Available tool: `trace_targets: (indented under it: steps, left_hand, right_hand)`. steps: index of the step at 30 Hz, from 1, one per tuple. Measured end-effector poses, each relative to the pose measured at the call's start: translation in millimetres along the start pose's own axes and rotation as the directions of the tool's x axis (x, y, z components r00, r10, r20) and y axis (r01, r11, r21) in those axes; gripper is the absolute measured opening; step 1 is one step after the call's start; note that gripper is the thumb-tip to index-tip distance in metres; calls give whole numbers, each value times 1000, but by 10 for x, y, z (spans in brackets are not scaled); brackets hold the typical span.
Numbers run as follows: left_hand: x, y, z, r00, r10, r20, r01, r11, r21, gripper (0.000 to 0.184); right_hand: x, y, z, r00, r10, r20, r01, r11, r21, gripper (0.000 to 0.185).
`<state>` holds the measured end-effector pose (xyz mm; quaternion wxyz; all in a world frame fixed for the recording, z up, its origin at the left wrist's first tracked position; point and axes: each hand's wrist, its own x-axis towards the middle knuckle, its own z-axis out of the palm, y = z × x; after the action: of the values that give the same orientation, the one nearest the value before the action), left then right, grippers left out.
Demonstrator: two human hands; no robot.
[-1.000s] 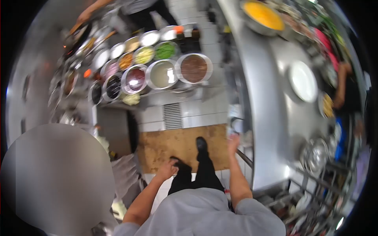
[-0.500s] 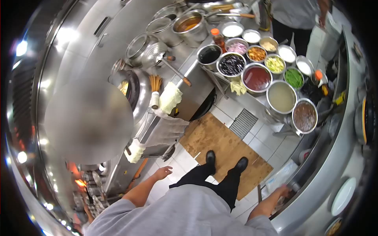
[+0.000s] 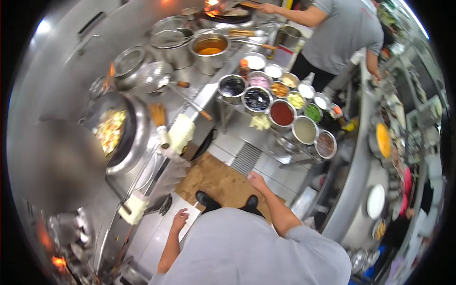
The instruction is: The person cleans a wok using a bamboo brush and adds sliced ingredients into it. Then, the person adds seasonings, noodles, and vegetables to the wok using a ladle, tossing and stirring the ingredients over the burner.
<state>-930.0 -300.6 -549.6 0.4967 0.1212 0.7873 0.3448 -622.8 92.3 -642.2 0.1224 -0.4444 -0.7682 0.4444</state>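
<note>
My left hand hangs low over the floor tiles, its fingers slightly curled and apart, with nothing in it. My right hand is in front of my body above the brown floor mat, its fingers drawn together. Whatever it may hold is too small to make out. To the left, a wok on the range contains a pale chopped stir-fry. Beside it lie a bamboo brush and a folded pale cloth. Neither hand touches these.
Ahead stand several metal pots of sauces and chopped ingredients, including a red sauce. A perforated ladle rests at the back of the range. A co-worker stands at another flaming wok. A white plate is on the right counter.
My right hand has come away from the right counter to in front of my body. The view has turned and shifted, bringing the stir-fry and the co-worker's wok into sight.
</note>
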Motion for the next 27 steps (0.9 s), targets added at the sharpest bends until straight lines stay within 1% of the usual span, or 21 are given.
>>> trace_targets:
  steps: [1, 2, 3, 5, 7, 8, 9, 11, 12, 13, 15, 16, 17, 18, 19, 20, 22, 23, 24, 26, 27]
  left_hand:
    - [-4, -24, -70, 999, -29, -17, 28, 998, -62, 42]
    - [40, -135, -164, 997, -74, -19, 72, 994, -81, 44]
    - [45, -236, -252, 996, -84, -10, 83, 994, -70, 44]
    - [-21, -274, -426, 995, -100, 11, 100, 995, -21, 44]
    - [-87, -396, -569, 989, -148, 12, 148, 989, -13, 44]
    - [-86, -514, -650, 982, -188, -3, 188, 981, -38, 43]
    - [-90, -531, -693, 983, -184, 5, 184, 982, -36, 43]
    - [-141, -470, -780, 968, -242, -66, 228, 960, -164, 43]
    - [-137, -444, -782, 968, -241, -67, 228, 960, -164, 43]
    - [-141, -424, -751, 963, -241, -120, 211, 953, -216, 43]
    - [-178, -275, -639, 941, -267, -206, 202, 935, -291, 44]
    - [46, -671, -579, 952, -218, -217, 144, 939, -312, 44]
    - [242, -984, -505, 960, -167, -227, 85, 939, -333, 44]
    - [385, -1146, -406, 965, -117, -236, 26, 935, -354, 44]
    - [422, -1098, -345, 976, -29, -218, 36, 999, 28, 42]
    - [392, -953, -206, 981, -16, -194, 29, 998, 64, 42]
    - [284, -574, 103, 985, -38, -171, 32, 999, -39, 42]
    - [231, -368, 232, 987, -42, -158, 31, 997, -70, 42]
    - [159, -173, 346, 988, -41, -148, 29, 996, -85, 42]
    - [54, 56, 485, 989, -49, -141, 37, 996, -83, 42]
    - [22, 114, 546, 989, -55, -136, 45, 996, -81, 42]
  right_hand:
    - [127, -364, -209, 1000, 8, -30, -7, 999, 50, 28]
    - [252, -663, -360, 985, -35, -171, 46, 997, 60, 25]
    - [323, -1062, -616, 969, -14, -248, 44, 992, 114, 23]
    - [584, -1333, -1024, 879, -133, -457, 134, 991, -30, 23]
    - [674, -1634, -1553, 813, -85, -576, 54, 996, -70, 22]
    - [755, -1536, -1788, 761, -93, -642, 14, 992, -127, 21]
    - [821, -1424, -2046, 704, -109, -702, -26, 983, -180, 20]
    - [917, -1233, -2577, 620, -2, -785, -188, 970, -151, 14]
    - [944, -1132, -2815, 575, 18, -818, -238, 960, -147, 14]
    - [990, -1036, -3048, 532, 34, -846, -285, 948, -142, 14]
    - [1159, -777, -3432, 488, 64, -870, -430, 885, -177, 12]
    - [1250, -679, -3571, 490, 74, -868, -429, 888, -167, 12]
    - [1331, -583, -3697, 522, 60, -851, -401, 898, -182, 12]
    - [1414, -474, -3805, 552, 48, -833, -373, 907, -196, 12]
    - [1538, -331, -3891, 565, 3, -825, -373, 893, -252, 12]
    - [1665, -228, -3957, 568, 15, -823, -375, 895, -242, 12]
    - [1932, -27, -4050, 638, -7, -770, -349, 889, -297, 12]
    - [2068, 50, -4082, 683, 21, -730, -336, 896, -289, 15]
    - [2187, 122, -4102, 692, 31, -721, -334, 900, -281, 15]
    - [2318, 174, -4134, 780, -29, -624, -308, 851, -425, 19]
    - [2372, 219, -4149, 820, -7, -572, -313, 832, -458, 27]
